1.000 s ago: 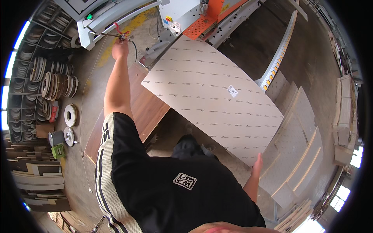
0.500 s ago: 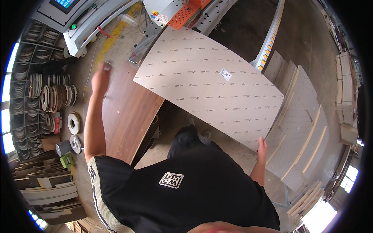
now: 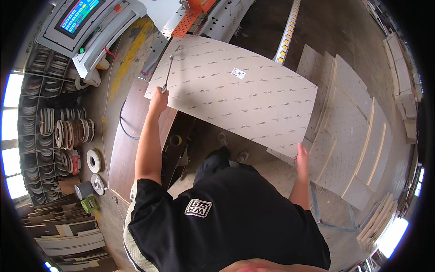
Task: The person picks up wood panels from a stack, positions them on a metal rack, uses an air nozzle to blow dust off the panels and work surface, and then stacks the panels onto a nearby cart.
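- The left hand point(image 3: 158, 100) is closed around a slim metal hand tool with a long, thin, straight nozzle point(image 3: 168, 75), which points away from the person, over the far left part of the panel; whether its tip touches cannot be told.
- The right hand point(image 3: 302, 156) is at the near right corner of the panel, fingers pointing up; how firmly it grips cannot be told.
- The large, flat, pale beige rectangular panel point(image 3: 235, 99), patterned with rows of small dark print, lies in front of the person, its far left end beside a perforated orange metal plate point(image 3: 186, 23).
- A small white rectangular label point(image 3: 238, 73) sits on the panel's upper face.
- Left of the panel is a brown wood-grain surface point(image 3: 129, 152), with a thin dark curved hose point(image 3: 121, 119) showing across it.
- A pale rail with yellow rollers point(image 3: 285, 41) runs outward beyond the panel.
- To the right, grey-beige boards point(image 3: 351, 120) lie overlapping.
- At far left stands a grey control cabinet with a lit screen point(image 3: 78, 17).
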`<control>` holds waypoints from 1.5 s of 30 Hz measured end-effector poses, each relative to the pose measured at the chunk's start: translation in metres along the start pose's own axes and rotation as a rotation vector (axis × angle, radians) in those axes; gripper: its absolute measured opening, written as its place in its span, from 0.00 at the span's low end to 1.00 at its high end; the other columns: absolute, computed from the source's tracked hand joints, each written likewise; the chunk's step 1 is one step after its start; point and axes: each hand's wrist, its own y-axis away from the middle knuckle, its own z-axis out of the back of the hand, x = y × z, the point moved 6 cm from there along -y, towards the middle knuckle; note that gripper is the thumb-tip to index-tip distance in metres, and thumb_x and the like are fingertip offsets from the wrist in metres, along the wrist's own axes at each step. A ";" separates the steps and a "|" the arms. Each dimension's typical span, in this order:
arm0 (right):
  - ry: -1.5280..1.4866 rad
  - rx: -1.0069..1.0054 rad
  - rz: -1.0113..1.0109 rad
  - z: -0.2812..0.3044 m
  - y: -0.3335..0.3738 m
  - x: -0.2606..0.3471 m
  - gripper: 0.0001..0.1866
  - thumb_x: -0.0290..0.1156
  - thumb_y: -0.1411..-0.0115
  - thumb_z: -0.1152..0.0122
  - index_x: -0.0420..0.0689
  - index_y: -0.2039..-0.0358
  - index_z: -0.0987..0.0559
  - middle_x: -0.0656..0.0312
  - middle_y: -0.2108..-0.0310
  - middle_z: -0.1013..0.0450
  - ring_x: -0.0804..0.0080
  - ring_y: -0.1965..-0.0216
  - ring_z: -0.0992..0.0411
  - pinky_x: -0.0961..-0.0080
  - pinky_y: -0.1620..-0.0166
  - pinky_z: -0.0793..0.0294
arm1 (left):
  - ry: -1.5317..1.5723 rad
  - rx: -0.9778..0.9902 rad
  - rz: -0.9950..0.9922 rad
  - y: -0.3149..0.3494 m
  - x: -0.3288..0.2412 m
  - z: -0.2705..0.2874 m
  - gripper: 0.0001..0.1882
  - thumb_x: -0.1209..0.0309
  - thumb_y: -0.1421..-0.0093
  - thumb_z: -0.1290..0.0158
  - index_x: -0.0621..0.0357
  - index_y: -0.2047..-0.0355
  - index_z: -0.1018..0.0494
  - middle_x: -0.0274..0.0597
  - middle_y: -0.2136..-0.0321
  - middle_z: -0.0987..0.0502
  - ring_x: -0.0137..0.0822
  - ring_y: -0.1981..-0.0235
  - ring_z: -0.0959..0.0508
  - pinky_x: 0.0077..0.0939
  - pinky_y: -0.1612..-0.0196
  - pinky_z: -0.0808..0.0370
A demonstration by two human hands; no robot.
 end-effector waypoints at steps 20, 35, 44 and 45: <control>-0.317 0.119 -0.025 0.015 -0.009 -0.033 0.24 0.54 0.29 0.49 0.46 0.52 0.19 0.69 0.67 0.22 0.80 0.71 0.24 0.78 0.75 0.22 | -0.233 0.305 -0.257 0.215 -0.081 -0.061 0.17 0.56 0.33 0.47 0.52 0.52 0.30 0.63 0.65 0.19 0.61 0.61 0.18 0.54 0.61 0.24; -0.211 0.159 -0.043 0.002 -0.015 -0.013 0.28 0.58 0.30 0.49 0.45 0.48 0.21 0.68 0.71 0.24 0.80 0.76 0.29 0.79 0.78 0.31 | -0.240 0.686 -0.280 0.359 -0.077 -0.051 0.20 0.53 0.37 0.44 0.44 0.48 0.28 0.54 0.64 0.18 0.57 0.62 0.18 0.49 0.59 0.22; -0.114 0.204 0.000 0.003 -0.014 -0.007 0.31 0.60 0.30 0.50 0.43 0.49 0.20 0.68 0.74 0.25 0.80 0.80 0.31 0.78 0.80 0.30 | -0.229 -0.030 0.067 0.289 0.083 0.046 0.20 0.59 0.34 0.47 0.62 0.52 0.34 0.69 0.63 0.20 0.70 0.58 0.22 0.59 0.56 0.26; -0.123 0.196 0.002 0.003 -0.017 -0.012 0.31 0.60 0.30 0.50 0.43 0.49 0.20 0.68 0.74 0.26 0.81 0.80 0.31 0.78 0.80 0.30 | -0.290 0.080 0.050 0.310 0.049 0.029 0.20 0.58 0.35 0.46 0.61 0.51 0.34 0.67 0.65 0.20 0.70 0.60 0.21 0.60 0.57 0.25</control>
